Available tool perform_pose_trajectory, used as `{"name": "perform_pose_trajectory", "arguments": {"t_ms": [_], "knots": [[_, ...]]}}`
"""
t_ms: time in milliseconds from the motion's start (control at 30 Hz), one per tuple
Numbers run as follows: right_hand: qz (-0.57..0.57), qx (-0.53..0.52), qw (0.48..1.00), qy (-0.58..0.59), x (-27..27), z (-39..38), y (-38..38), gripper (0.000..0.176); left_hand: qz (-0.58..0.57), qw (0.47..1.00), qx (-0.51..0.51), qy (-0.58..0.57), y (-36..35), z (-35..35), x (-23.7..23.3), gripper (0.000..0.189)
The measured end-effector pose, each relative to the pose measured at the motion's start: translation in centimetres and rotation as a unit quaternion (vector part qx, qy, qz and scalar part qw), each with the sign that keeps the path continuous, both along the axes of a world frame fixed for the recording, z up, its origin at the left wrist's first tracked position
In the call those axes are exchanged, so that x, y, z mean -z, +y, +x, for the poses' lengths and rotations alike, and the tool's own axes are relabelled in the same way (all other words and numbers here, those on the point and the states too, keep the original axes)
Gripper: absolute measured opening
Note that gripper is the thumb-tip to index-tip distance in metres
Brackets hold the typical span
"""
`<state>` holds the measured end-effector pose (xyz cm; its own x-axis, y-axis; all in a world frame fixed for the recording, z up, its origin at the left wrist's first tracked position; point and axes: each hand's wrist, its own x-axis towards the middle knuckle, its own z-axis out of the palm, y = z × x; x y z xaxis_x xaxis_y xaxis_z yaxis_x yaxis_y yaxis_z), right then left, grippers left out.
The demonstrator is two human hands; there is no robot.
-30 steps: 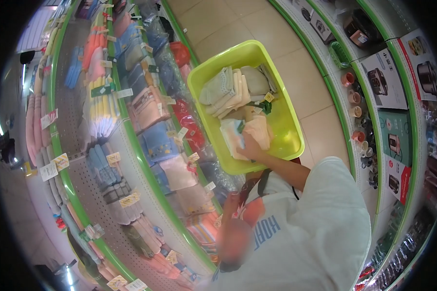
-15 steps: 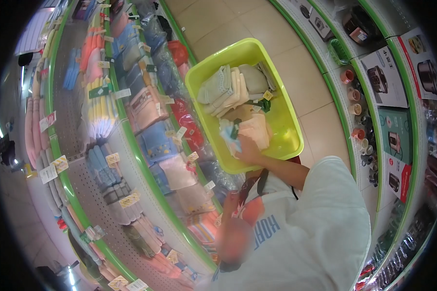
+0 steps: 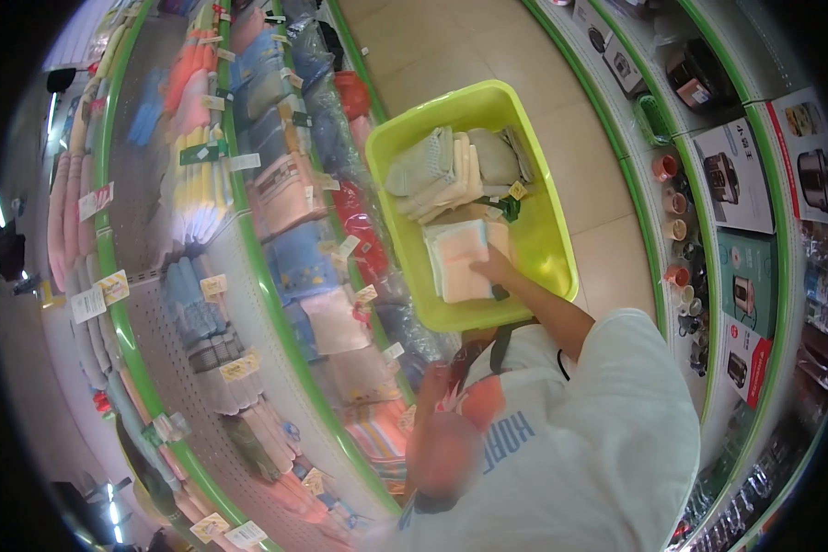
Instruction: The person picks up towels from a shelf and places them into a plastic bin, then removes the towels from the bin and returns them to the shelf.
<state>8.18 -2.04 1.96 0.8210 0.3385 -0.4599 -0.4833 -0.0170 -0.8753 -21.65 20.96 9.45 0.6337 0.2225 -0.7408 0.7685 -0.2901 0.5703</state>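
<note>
My right hand (image 3: 495, 267) reaches into a yellow-green plastic tub (image 3: 566, 230). Its fingers close on the edge of a folded white and peach towel (image 3: 458, 262), which lies flat at the near end of the tub. Behind that towel sit folded grey towels (image 3: 423, 166), cream towels (image 3: 465, 170) and another grey one (image 3: 499, 158). A dark green tag and a yellow label (image 3: 517, 189) show beside them. Low in front of my printed shirt, my left hand (image 3: 431, 391) is partly visible, but blur hides its fingers and anything in them.
On the left, green-edged shelves (image 3: 269, 331) carry folded towels with price tags. Plastic-wrapped goods (image 3: 363, 225) lie along the lowest level beside the tub. To the right stand shelves with boxed cookers (image 3: 729, 173) and small cups (image 3: 674, 202). Tiled floor (image 3: 593, 175) runs between.
The towel, bunched with a light blue part showing before, now lies flat and squared in the tub. My right hand has shifted to its right edge. The view has moved slightly.
</note>
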Motion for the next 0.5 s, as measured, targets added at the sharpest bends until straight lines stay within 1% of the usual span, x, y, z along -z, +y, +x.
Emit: {"name": "perform_pose_trajectory", "arguments": {"t_ms": [67,100,167,200,300,367,467,500], "knots": [[0.108,0.004,0.987,0.117,-3.5,1.1,-0.7,0.057,0.001,1.0,0.007,-0.021,-0.1,-0.1,0.3,0.035],[0.161,0.005,0.971,0.175,-5.9,1.8,-1.2,0.054,-0.004,1.0,0.013,-0.009,-0.2,0.2,0.0,0.033],[0.24,0.039,0.94,0.241,-10.0,2.8,-2.2,0.052,-0.014,1.0,0.023,0.014,-0.7,1.6,-1.6,0.031],[0.277,0.054,0.92,0.273,-11.6,3.3,-2.7,0.051,0.011,0.999,0.042,0.001,-1.1,2.4,-2.6,0.031],[0.307,0.063,0.888,0.336,-14.8,4.7,-4.5,0.053,0.076,0.993,0.09,-0.028,-2.5,4.7,-5.6,0.03],[0.318,0.06,0.886,0.333,-17.5,5.7,-5.4,0.054,0.105,0.987,0.113,-0.034,-3.1,6.1,-7.0,0.031],[0.314,0.067,0.896,0.307,-19.7,6.8,-5.6,0.055,0.069,0.989,0.082,-0.103,-3.0,7.3,-4.9,0.034],[0.309,0.07,0.901,0.296,-20.3,7.0,-5.5,0.055,0.015,0.992,0.03,-0.118,-3.4,8.3,-5.1,0.034]]}}
